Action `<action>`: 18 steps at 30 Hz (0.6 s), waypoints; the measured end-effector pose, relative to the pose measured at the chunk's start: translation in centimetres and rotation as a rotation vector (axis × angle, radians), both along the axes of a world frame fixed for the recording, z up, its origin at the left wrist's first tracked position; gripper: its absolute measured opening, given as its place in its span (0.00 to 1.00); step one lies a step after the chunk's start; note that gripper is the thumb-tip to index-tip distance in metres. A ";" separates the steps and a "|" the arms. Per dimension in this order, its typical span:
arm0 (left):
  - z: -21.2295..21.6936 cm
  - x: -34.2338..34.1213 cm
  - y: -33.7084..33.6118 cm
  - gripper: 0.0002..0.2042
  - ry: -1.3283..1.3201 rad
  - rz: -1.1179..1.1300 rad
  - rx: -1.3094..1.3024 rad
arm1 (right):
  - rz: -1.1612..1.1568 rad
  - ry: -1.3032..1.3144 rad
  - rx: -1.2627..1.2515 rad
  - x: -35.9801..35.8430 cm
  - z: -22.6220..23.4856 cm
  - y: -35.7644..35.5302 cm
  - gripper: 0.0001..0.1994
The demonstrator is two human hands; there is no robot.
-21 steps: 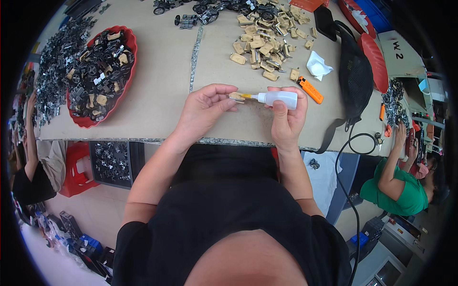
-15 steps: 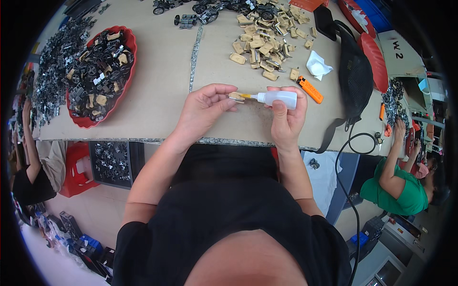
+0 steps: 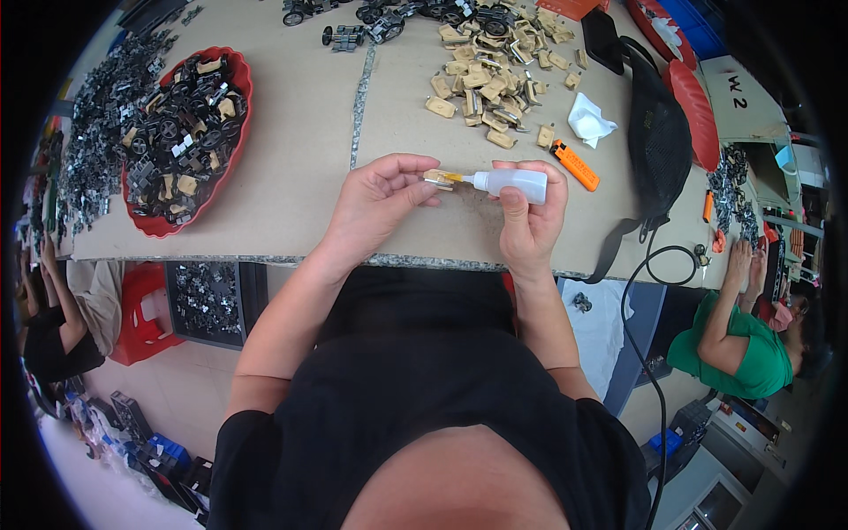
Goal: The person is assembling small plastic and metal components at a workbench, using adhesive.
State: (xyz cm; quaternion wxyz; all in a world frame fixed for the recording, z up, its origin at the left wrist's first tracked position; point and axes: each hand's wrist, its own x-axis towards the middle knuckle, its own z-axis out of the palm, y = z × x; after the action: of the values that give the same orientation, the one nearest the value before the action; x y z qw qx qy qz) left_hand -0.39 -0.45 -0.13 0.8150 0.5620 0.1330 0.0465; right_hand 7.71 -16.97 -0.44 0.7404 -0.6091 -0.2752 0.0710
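Note:
My left hand (image 3: 386, 196) pinches a small tan plastic part (image 3: 436, 178) between thumb and fingers, above the near part of the table. My right hand (image 3: 534, 212) is wrapped around a white squeeze bottle (image 3: 514, 184), which lies on its side in the grip. Its yellowish narrow tip points left and meets the tan part; whether it touches or only hovers is too small to tell. Beyond my hands lies a heap of similar tan parts (image 3: 490, 84). An orange utility knife (image 3: 576, 166) rests just right of my right hand.
A red scalloped basket (image 3: 246, 115) of black and tan parts stands at left, beside a spread of dark small parts (image 3: 106, 124). Wheeled black assemblies (image 3: 344, 38) lie at the far edge. A crumpled tissue (image 3: 589, 121) and black bag (image 3: 658, 132) are at right. Co-workers sit on both sides.
My hands and the tan part stay almost in place. The bottle has shifted very slightly left. At right, a co-worker's hands have come closer together.

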 end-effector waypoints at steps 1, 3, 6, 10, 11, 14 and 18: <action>0.0 0.0 0.0 0.12 0.000 0.000 -0.002 | -0.004 -0.014 -0.004 0.0 0.0 0.0 0.17; -0.1 0.0 0.0 0.12 -0.003 0.002 -0.007 | -0.013 -0.040 -0.010 0.1 -0.1 0.0 0.17; 0.0 0.0 0.0 0.12 -0.001 0.005 -0.007 | -0.026 -0.058 -0.017 0.1 -0.2 0.0 0.17; 0.0 0.0 0.1 0.11 -0.006 0.009 -0.012 | -0.035 -0.062 -0.030 0.1 -0.2 -0.1 0.17; 0.0 0.0 0.1 0.11 -0.007 0.009 -0.014 | -0.037 -0.067 -0.035 0.1 -0.2 -0.1 0.17; 0.0 0.0 0.1 0.12 -0.008 0.011 -0.021 | -0.036 -0.054 -0.029 0.1 -0.2 -0.2 0.17; -0.1 0.1 0.1 0.12 -0.006 0.021 -0.030 | -0.031 -0.043 -0.027 0.0 -0.1 -0.2 0.17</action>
State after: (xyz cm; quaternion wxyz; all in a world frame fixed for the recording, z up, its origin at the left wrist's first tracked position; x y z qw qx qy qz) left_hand -0.32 -0.33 -0.22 0.8233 0.5481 0.1371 0.0547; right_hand 7.75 -17.19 -0.55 0.7271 -0.6245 -0.2809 0.0501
